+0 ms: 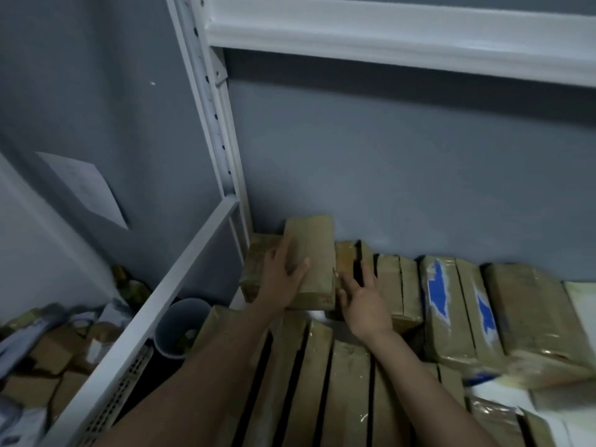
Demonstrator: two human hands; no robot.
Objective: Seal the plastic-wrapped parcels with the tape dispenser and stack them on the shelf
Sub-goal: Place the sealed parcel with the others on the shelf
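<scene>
Rows of wrapped parcels [348,382] stand on edge nearest the lens. Beyond them a left hand [283,275] clasps the top parcel [314,250] in the shelf [227,150] corner, the right hand [366,300] spread and empty beside it. Perched unevenly, the parcel may tip rightward; there is ample headroom above.

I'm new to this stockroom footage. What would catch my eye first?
The left hand holds a brown parcel atop the stack in the back left corner of the shelf; the right hand is open beside it. Further right lie two parcels with blue patches.
</scene>
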